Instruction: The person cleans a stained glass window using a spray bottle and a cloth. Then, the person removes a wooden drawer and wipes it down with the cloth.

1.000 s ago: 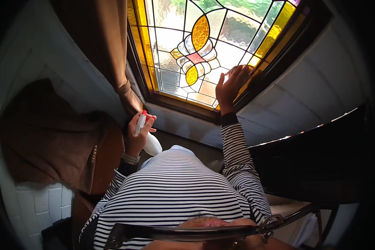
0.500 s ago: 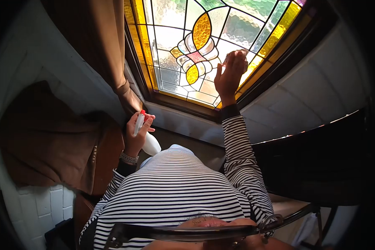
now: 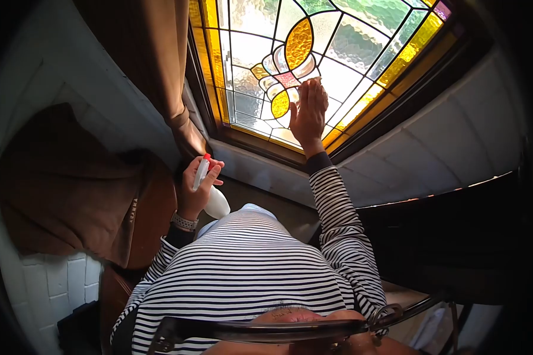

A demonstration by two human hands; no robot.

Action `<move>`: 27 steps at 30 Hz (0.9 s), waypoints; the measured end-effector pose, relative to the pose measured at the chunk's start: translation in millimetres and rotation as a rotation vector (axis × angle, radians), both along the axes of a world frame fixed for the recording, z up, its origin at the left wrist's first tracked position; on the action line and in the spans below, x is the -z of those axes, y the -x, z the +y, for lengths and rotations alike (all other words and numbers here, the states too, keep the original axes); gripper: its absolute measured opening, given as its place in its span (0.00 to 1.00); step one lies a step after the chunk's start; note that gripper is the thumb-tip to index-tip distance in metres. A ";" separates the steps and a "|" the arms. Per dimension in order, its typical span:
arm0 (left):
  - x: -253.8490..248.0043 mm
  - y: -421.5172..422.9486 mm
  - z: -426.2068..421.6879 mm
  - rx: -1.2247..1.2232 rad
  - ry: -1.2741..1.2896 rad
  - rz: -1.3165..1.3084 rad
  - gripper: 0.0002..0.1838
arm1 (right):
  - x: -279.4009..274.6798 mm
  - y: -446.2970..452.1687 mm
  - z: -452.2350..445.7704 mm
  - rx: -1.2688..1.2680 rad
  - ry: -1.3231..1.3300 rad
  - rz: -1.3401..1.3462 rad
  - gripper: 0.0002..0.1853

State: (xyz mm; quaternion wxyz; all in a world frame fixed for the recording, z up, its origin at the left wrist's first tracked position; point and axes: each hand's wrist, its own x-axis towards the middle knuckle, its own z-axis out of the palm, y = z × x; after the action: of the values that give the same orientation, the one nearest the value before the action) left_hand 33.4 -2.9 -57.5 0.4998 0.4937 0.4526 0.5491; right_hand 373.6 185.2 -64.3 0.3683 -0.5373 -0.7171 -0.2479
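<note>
My left hand is closed around the neck of a white spray bottle with a red nozzle, held low in front of my body. Up at the leaded stained-glass window, my right hand presses against the pane with its fingers extended and close together. A thin crumpled edge of what looks like a cloth shows past those fingertips; the rest is hidden under the hand. The palm lies just right of the lower yellow oval piece of glass.
A brown curtain hangs along the window's left side. Dark wood frames the glass above a pale ledge. To the left, brown cloth drapes over a brown leather chair. A dark surface lies at the right.
My right hand has slid left and slightly down across the glass, toward the central pattern. My left hand still holds the spray bottle. The view has shifted slightly.
</note>
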 end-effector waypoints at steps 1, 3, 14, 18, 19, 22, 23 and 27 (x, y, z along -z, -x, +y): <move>-0.7 -0.6 -0.5 -0.002 0.000 -0.001 0.10 | -3.0 -7.0 -2.4 -0.003 -0.011 0.002 0.47; 1.4 -0.6 -0.6 -0.015 0.003 -0.003 0.10 | -8.7 -11.4 -10.0 0.022 -0.122 0.091 0.48; 20.2 7.4 1.3 -0.098 0.060 -0.051 0.11 | 39.5 5.8 13.7 0.040 -0.150 0.108 0.44; 84.8 22.8 -2.3 -0.213 0.054 -0.169 0.18 | 28.2 -3.6 16.5 -0.067 -0.206 0.037 0.41; 109.6 31.8 -1.7 -0.314 0.050 -0.192 0.19 | 21.9 0.9 14.5 -0.068 -0.187 0.004 0.40; 190.8 63.0 -17.2 -0.598 0.075 -0.228 0.21 | 9.4 -1.3 3.4 -0.047 -0.141 -0.072 0.42; 206.6 74.3 -25.2 -0.706 0.106 -0.217 0.20 | 8.0 1.5 2.4 -0.048 -0.130 -0.092 0.44; 251.9 114.4 -58.8 -0.876 0.185 -0.117 0.20 | 14.0 13.1 13.2 -0.037 -0.152 -0.070 0.46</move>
State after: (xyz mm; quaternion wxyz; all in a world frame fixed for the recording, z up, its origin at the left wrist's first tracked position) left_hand -81.1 -61.7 -309.4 0.2871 0.1771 0.6370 0.6932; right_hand 360.5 198.4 -78.3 0.3873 -0.4853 -0.7186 -0.3132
